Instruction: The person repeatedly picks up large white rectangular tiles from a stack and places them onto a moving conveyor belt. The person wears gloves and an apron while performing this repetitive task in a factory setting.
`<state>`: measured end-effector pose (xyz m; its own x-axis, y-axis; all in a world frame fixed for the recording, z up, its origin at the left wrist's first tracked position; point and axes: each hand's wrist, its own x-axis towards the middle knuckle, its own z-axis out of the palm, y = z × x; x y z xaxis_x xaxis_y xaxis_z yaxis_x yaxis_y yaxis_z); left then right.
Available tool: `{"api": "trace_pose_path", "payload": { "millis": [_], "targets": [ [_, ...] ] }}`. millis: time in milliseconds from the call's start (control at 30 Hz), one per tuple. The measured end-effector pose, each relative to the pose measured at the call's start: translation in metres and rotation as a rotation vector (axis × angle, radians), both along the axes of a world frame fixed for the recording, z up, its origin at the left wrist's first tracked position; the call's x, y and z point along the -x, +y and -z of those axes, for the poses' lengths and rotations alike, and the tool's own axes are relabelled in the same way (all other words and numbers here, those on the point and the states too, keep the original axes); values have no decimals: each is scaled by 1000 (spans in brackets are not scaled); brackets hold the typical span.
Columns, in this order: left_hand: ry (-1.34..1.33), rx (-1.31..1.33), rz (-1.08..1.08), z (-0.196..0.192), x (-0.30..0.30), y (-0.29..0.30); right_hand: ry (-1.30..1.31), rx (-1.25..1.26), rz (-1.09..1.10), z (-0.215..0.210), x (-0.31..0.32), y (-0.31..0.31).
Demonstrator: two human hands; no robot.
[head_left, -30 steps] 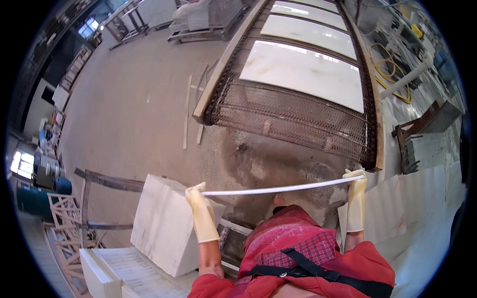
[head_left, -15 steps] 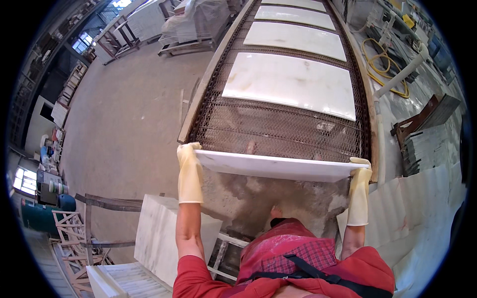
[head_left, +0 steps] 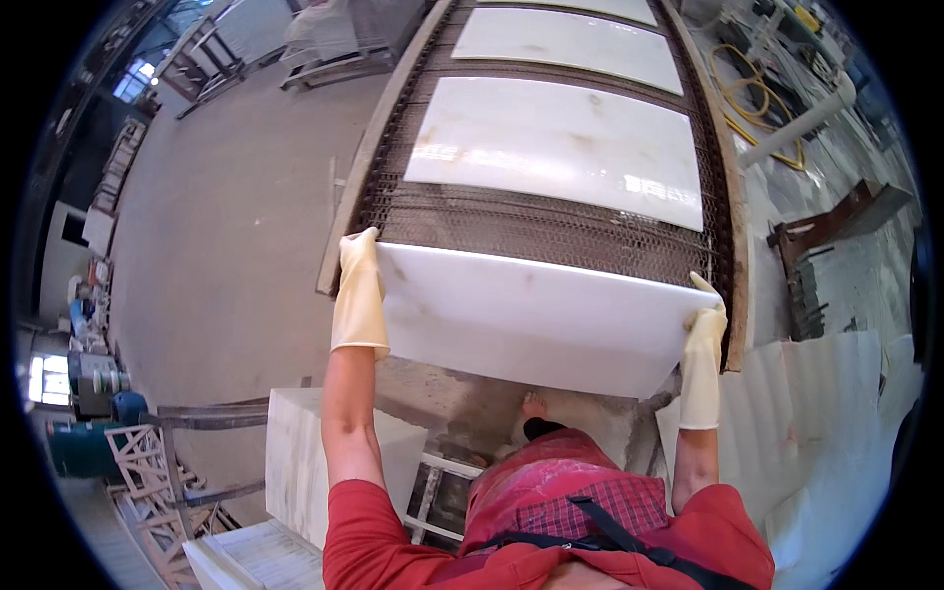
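Note:
A white, faintly veined stone slab (head_left: 521, 315) is held tilted at the near end of a wire-mesh conveyor (head_left: 472, 208), its broad face toward me. My left hand (head_left: 359, 290), in a pale yellow rubber glove, grips the slab's left edge near the top corner. On the opposite edge, my right hand (head_left: 702, 344) in a matching glove is closed round the slab, one finger sticking up. Fingers behind the slab are hidden. Just beyond it, a glossy white slab (head_left: 556, 147) lies flat on the mesh, with further slabs (head_left: 570, 44) farther up.
Wooden rails (head_left: 344, 236) flank the conveyor. At my lower left stands a stack of white slabs (head_left: 339, 452) beside a pale frame (head_left: 431, 497). Corrugated pale sheets (head_left: 787, 423) lie to the right, below a rusty metal piece (head_left: 836, 221). A yellow hose (head_left: 757, 98) coils behind.
The held slab has tipped from nearly edge-on to showing its broad face. The slabs on the conveyor sit closer to me, and the view has shifted slightly.

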<state>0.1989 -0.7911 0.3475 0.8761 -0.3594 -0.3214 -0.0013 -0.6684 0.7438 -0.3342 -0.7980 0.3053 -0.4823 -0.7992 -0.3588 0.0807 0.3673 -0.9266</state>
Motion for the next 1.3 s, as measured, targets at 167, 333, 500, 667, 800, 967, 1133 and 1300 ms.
{"api": "trace_pose_path", "payload": {
  "millis": [167, 333, 500, 667, 800, 967, 1133, 1300],
  "targets": [
    [54, 157, 3, 32, -10, -21, -59, 97, -20, 25, 8, -17],
    [60, 426, 35, 33, -6, -4, 82, 96, -37, 41, 8, -26],
    [-14, 728, 70, 60, 2, 76, 127, 71, -20, 56, 15, -37],
    [-199, 518, -127, 144, -3, 187, 143, 52, -37, 69, 18, -48],
    [638, 758, -452, 188, 19, 234, 67, 249, -6, 71, 8, -43],
    [1099, 885, -483, 198, 21, 228, 222, 370, -90, 54, 2, -13],
    [1126, 828, -390, 193, 11, 233, 267, 412, -111, 46, 10, 59],
    [1147, 809, -352, 186, 4, 234, 393, 247, -109, 42, 39, 133]
  ]
}}
